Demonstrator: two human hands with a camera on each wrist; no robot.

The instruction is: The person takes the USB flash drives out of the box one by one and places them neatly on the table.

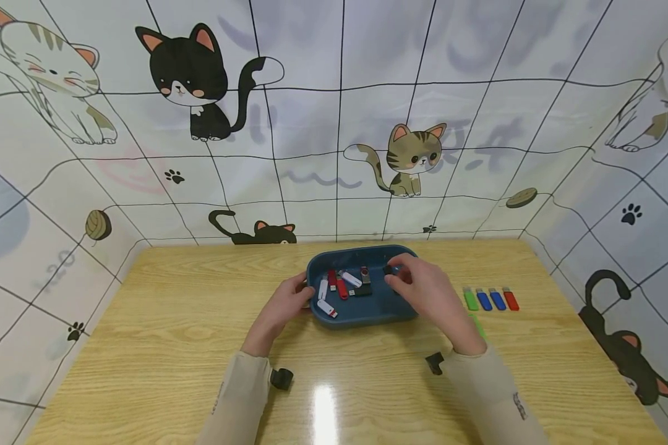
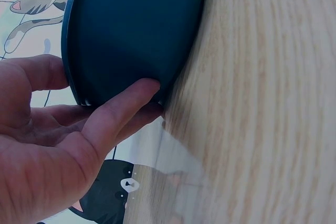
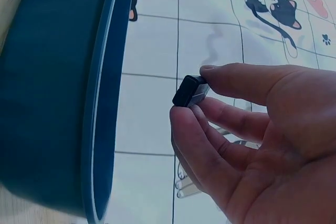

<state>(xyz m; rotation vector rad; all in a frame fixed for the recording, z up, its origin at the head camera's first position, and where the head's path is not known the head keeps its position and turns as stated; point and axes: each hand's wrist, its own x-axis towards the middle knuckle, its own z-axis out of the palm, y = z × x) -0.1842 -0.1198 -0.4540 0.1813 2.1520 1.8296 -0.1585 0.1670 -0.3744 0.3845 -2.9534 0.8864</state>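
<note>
A dark blue tray (image 1: 386, 306) rests near the table's far edge, with several white, red and black USB flash drives inside, among them a white one (image 1: 327, 308) and a red one (image 1: 342, 288). My left hand (image 1: 284, 300) grips the tray's left end, thumb at the rim and fingers against the outer wall (image 2: 131, 30). Above the tray's right side, my right hand (image 1: 425, 290) pinches a black USB flash drive (image 3: 188, 93) between thumb and fingertips. In the right wrist view this drive shows a dark end and a paler, shiny side, above the tray's rim.
Right of the tray, a green drive (image 1: 471, 300), two blue drives (image 1: 491, 300) and a red drive (image 1: 511, 300) lie in a row. Another green drive (image 1: 477, 324) is partly hidden by my right wrist. A cat-print sheet (image 1: 312, 123) stands behind the wooden table (image 1: 172, 346).
</note>
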